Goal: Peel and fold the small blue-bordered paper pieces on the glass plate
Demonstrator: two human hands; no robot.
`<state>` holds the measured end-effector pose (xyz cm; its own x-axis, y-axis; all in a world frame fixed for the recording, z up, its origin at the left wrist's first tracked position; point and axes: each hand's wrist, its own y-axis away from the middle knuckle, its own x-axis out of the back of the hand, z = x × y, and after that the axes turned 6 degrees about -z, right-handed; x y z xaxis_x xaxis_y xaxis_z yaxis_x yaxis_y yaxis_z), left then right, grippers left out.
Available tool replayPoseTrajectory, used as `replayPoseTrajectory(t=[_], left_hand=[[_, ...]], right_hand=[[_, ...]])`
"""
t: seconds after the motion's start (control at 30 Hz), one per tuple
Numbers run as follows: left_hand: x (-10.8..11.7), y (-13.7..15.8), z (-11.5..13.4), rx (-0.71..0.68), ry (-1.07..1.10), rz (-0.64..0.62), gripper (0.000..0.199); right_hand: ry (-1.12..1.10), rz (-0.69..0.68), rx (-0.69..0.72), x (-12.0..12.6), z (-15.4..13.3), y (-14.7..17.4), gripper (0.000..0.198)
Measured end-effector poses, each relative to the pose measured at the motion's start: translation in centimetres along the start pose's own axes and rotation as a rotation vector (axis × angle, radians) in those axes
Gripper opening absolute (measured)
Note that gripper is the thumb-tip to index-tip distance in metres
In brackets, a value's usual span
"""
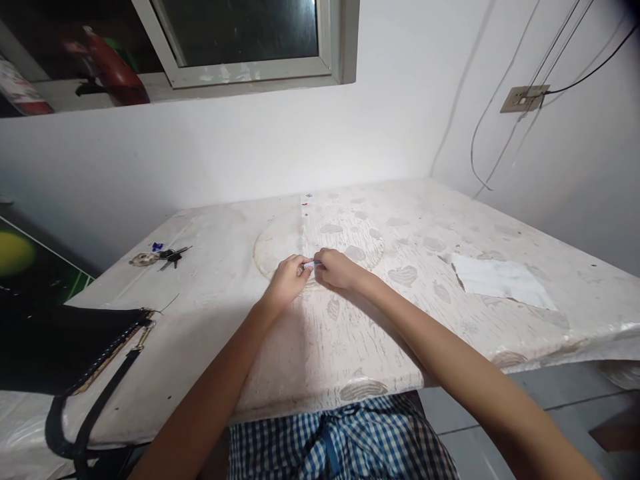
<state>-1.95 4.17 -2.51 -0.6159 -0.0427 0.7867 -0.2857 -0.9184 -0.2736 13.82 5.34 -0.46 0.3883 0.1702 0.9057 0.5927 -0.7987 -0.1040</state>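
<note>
Small white-and-blue thing (313, 264) is what's getting all the attention here, too tiny for me to say what it is. Only got the head view to go on: it's around the middle of the table (225, 247), between the far edge along the wall and the near edge by the checked blue cloth (325, 437). Left hand (289, 275) has its fingertips closed in on one end, right hand (334, 267) has curled fingers pinching the other, so the two are practically touching. Can't tell if it's resting on the tabletop or held just above, tbh. Over by the left edge there's a bunch of keys (171, 257), and nearer the near left corner sits a black bag (75, 347) with its strap (103, 400) trailing. Towards the right edge lies a white rag or paper (503, 280), kinda ragged on one side.
</note>
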Motion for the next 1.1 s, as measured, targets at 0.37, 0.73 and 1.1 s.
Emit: replayPoseTrajectory(t=[0.37,0.73,1.1], left_hand=[[0.2,0.1,-0.4,-0.083,-0.09,-0.072,0.017],[0.9,0.5,1.0,0.109,0.303,-0.063,0.032],[0.7,-0.2,0.9,0.128,0.687,-0.015,0.031]], right_hand=[[-0.026,-0.011,0.015,0.1,0.1,0.1,0.021],[-0.119,0.119,0.13,-0.1,0.4,-0.1,0.022],[-0.618,0.204,-0.036,0.5,-0.2,-0.2,0.033]])
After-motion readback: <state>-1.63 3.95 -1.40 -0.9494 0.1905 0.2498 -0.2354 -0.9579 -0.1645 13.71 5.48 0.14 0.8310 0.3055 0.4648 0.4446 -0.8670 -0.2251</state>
